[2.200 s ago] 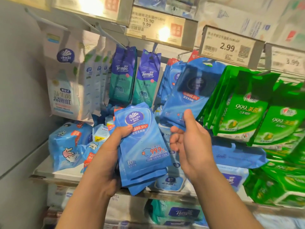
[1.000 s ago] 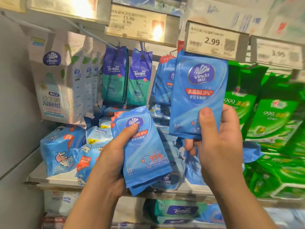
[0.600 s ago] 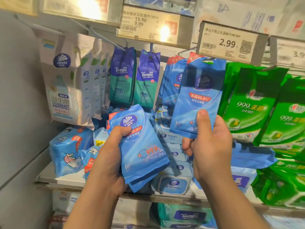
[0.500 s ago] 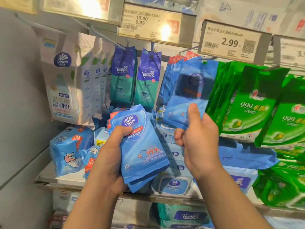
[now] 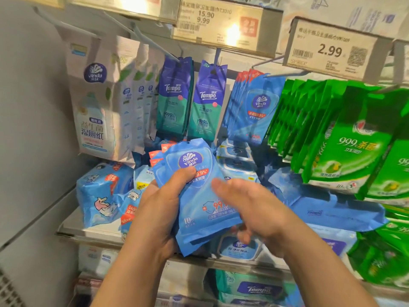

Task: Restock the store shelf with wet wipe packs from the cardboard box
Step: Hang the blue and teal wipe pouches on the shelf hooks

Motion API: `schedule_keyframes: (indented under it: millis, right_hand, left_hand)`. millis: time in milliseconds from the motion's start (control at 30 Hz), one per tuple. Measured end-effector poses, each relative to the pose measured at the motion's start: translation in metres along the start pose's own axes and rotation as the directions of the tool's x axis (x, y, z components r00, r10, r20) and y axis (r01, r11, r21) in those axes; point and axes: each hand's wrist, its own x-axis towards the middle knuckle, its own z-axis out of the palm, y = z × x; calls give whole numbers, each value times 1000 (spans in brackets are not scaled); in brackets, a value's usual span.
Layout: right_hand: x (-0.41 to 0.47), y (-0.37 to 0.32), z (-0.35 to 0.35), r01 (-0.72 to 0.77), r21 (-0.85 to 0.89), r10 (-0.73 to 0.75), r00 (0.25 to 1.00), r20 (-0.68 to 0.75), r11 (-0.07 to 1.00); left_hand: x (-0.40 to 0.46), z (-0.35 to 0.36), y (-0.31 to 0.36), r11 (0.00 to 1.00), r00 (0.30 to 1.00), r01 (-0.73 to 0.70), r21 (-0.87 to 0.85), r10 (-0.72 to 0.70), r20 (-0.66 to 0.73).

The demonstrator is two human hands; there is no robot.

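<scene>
- Left hand (image 5: 162,209) grips a small stack of blue Vinda wet wipe packs (image 5: 199,196) at centre frame, thumb pressed across the front of the top pack and fingers hidden behind the stack.
- Right hand (image 5: 256,209) is loosely spread and blurred, its thumb lying over the lower right of the top pack; the fingertips curl under the stack's lower edge, and whether they already pinch a pack cannot be told.
- Long axis of the held packs runs roughly upright, tipped a little to the left, with the hang-hole end at the top.
- Up and to the right of the hands, a row of matching hanging blue packs (image 5: 254,107) sits on a metal peg (image 5: 285,74), just under the 2.99 price tag (image 5: 332,50).
- To the left of that row hang Tempo packs (image 5: 192,98); to its right hang green packs (image 5: 343,134), touching or almost touching the blue row.
- My reading: the right hand is nearer the peg, so it would peel off the top pack, lift it up and right, and thread its hole onto the peg tip.
- Likely snag: the price tag overhangs the peg's end, and the green packs crowd that side.
- Cardboard box is not in view.
</scene>
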Motion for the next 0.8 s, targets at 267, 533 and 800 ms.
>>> schedule_keyframes:
  millis: [267, 533, 800]
  right_hand:
    - [-32, 10, -10, 223, -26, -215, 896, -390, 975]
    - [-62, 5, -12, 610, -142, -526, 515, -677, 780]
    - [-48, -12, -22, 662, 57, -400, 518, -756, 748]
  left_hand:
    - [-5, 13, -9, 990, 991, -112, 89, 117, -58]
    - [-8, 22, -16, 998, 995, -18, 64, 24, -94]
    - [-9, 27, -18, 996, 997, 33, 80, -27, -71]
